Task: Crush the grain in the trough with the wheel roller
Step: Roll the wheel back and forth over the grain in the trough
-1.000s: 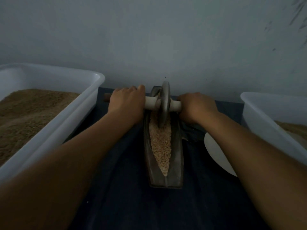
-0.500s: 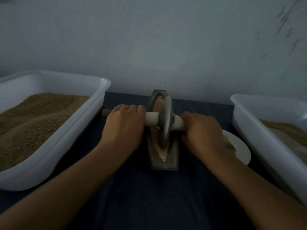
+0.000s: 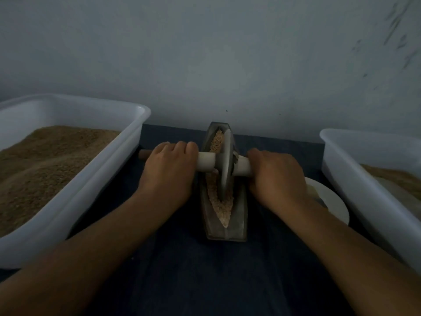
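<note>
A narrow boat-shaped metal trough [image 3: 239, 226] lies lengthwise on the dark cloth, filled with pale grain [image 3: 222, 212]. The grey wheel roller [image 3: 226, 163] stands upright in the trough, about midway along it, on a pale axle handle that sticks out to both sides. My left hand [image 3: 169, 169] grips the left handle, whose brown end pokes out past my knuckles. My right hand [image 3: 276, 176] grips the right handle. Grain shows both beyond the wheel and in front of it.
A large white tub [image 3: 95, 179] of brown ground grain stands at the left. Another white tub [image 3: 364, 190] with brownish contents stands at the right. A white plate [image 3: 335, 206] lies between the trough and the right tub. A grey wall rises right behind the trough.
The wheel rolled from the far end of the trough toward me, to the middle, with both hands on the handles. Over the last half second it barely moved.
</note>
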A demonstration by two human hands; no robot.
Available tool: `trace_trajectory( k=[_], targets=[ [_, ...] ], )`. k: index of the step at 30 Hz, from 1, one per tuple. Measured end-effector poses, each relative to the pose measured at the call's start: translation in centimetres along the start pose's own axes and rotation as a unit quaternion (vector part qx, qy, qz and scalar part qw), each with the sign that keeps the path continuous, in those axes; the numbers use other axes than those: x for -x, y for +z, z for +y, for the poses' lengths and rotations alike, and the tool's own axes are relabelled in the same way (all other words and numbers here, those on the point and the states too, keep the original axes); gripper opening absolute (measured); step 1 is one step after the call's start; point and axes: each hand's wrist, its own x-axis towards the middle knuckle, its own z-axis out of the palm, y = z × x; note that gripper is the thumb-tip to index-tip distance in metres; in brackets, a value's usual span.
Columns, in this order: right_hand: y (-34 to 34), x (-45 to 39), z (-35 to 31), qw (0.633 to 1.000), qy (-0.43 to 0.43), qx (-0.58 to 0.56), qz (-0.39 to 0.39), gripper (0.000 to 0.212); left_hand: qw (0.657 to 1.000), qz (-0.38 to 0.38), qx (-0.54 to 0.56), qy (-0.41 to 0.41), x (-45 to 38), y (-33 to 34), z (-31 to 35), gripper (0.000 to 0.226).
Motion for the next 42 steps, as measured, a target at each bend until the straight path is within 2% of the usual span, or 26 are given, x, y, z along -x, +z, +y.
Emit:
trace_trajectory(
  k=[3, 7, 12, 14, 16, 20, 25, 29, 36, 42],
  targets=[
    [1.3, -2.4, 0.6, 0.998, 0.011, 0.035, -0.049, 0.022, 1.0, -0.01, 0.001, -0.012, -2.1, 1.0, -0.3, 0.039],
    [2.5, -5.9, 1.4, 0.995, 0.025, 0.008, -0.097, 0.021, 0.998, -0.052, 0.032, -0.029, -5.1, 1.9, -1.0, 0.042],
    [3.3, -9.3, 2.0, 0.98, 0.039, 0.007, -0.195, 0.031, 0.994, -0.093, 0.032, -0.042, -7.9, 2.6, -1.9, 0.046],
    [3.3, -9.6, 2.0, 0.977, 0.039, 0.012, -0.21, 0.031, 0.994, -0.097, 0.031, -0.043, -8.2, 2.6, -1.9, 0.044],
    [3.1, -9.1, 1.9, 0.981, 0.037, 0.023, -0.189, 0.028, 0.995, -0.089, 0.022, -0.041, -7.6, 2.7, -1.7, 0.041],
    [1.9, -6.3, 1.1, 0.995, 0.005, 0.034, -0.099, 0.015, 0.996, -0.075, 0.006, -0.047, -5.0, 2.3, -1.4, 0.04],
    [0.0, -1.5, -0.3, 0.998, 0.012, 0.033, -0.045, 0.019, 1.0, -0.024, -0.01, -0.015, -2.0, 0.8, -0.5, 0.039],
    [-1.8, 1.5, -0.9, 0.999, 0.018, -0.015, -0.031, 0.014, 1.0, 0.0, -0.008, 0.015, 0.0, -1.1, 0.2, 0.04],
    [-3.8, 3.5, -1.1, 0.999, 0.008, -0.05, 0.002, 0.025, 0.998, 0.038, -0.004, 0.043, 2.4, -2.6, 0.7, 0.039],
    [-1.0, 1.6, -0.3, 0.998, 0.016, -0.039, -0.048, 0.02, 0.999, 0.017, -0.024, 0.032, 0.5, -1.2, 0.7, 0.039]
  ],
)
